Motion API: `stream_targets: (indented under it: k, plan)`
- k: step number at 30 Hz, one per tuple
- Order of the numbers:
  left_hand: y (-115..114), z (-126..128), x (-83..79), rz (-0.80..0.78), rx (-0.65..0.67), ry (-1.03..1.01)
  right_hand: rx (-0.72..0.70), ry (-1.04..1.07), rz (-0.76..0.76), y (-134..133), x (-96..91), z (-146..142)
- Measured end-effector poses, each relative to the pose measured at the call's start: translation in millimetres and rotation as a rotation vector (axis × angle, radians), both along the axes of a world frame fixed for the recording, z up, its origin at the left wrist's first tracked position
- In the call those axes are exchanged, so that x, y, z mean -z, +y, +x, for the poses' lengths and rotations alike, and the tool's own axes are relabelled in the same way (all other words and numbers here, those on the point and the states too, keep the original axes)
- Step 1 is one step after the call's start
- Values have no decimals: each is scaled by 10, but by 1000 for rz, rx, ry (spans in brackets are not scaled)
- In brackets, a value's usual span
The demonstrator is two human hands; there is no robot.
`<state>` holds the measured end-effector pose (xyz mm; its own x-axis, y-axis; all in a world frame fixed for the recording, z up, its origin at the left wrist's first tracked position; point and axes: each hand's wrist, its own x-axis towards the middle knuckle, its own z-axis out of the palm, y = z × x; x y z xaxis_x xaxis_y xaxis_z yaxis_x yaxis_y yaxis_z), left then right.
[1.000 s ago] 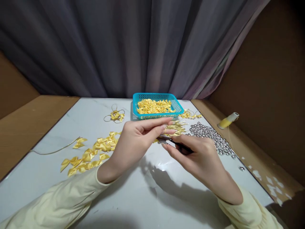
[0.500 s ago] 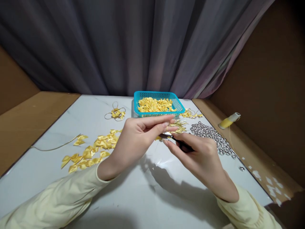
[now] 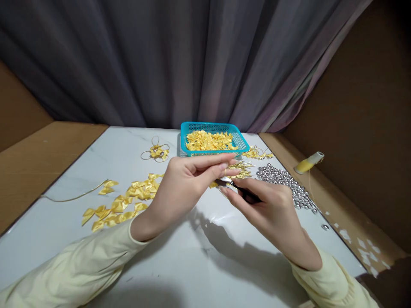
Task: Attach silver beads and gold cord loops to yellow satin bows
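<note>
White marble-patterned bench (image 3: 180, 265) against a grey-purple curtain (image 3: 160, 64). Right hand (image 3: 269, 207) closed around a small black-handled metal-tipped tool (image 3: 246, 195); its long axis runs from that palm up-left, tip just below the left hand's fingertips. Right hand nearer the tool. Left hand (image 3: 183, 184): thumb drawn toward fingers; cannot tell whether it pinches the yellow satin scrap (image 3: 212, 185) showing beside the tool tip. Gold wire strands (image 3: 242, 170) lie beyond. Versus the earlier frame: hand poses nearly unchanged; tool's metal shows slightly brighter.

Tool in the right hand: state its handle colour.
Black handle, best seen in the head view.
</note>
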<state>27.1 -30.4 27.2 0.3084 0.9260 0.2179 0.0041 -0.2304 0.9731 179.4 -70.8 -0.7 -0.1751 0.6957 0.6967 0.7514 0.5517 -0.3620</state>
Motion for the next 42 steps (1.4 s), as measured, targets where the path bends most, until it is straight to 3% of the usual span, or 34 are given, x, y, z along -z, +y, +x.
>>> stream_targets:
  k: [42]
  plan:
    - [10,1,4,-21,-6,42,15,-24,-4,-10,3,7]
